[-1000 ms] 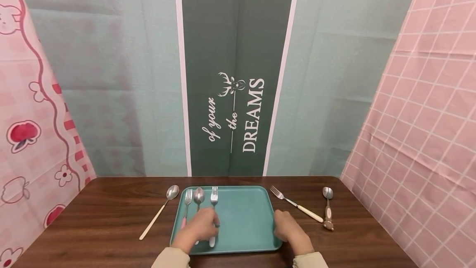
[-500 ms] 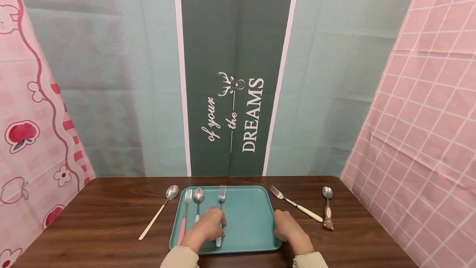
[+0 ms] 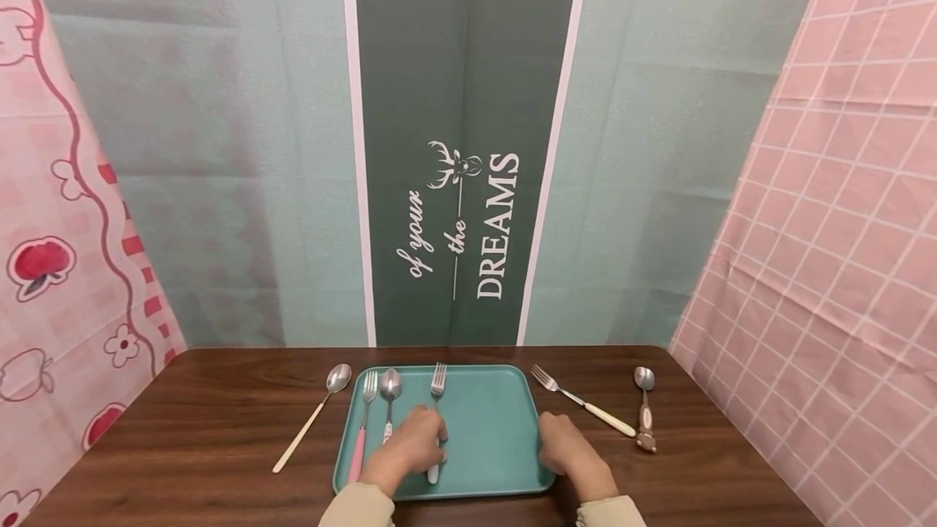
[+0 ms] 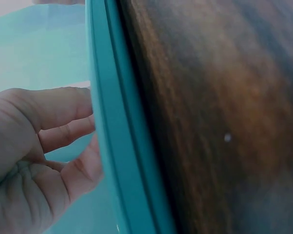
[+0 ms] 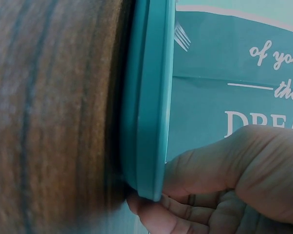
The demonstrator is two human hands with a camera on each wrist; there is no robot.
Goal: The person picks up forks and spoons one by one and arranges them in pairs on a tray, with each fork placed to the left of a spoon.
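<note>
A teal tray (image 3: 486, 446) lies on the wooden table. On its left part are a fork with a pink handle (image 3: 358, 452) and a spoon (image 3: 391, 385), its handle partly behind my left hand. My left hand (image 3: 411, 442) is over the tray and holds a fork with a white handle (image 3: 438, 381), tines pointing away; the fingers cover its middle. In the left wrist view the tray's rim (image 4: 122, 117) hides that fork. My right hand (image 3: 569, 454) grips the tray's right edge, thumb inside and fingers outside, as the right wrist view shows.
To the left of the tray lies a spoon with a cream handle (image 3: 307, 429). On the right are a fork with a cream handle (image 3: 586, 403) and a spoon with a brown bear handle (image 3: 645, 413). A printed curtain (image 3: 468, 145) hangs behind the table.
My left hand has moved a little to the right, and the white-handled fork has shifted right with it, away from the spoon. My right hand stays at the tray's edge.
</note>
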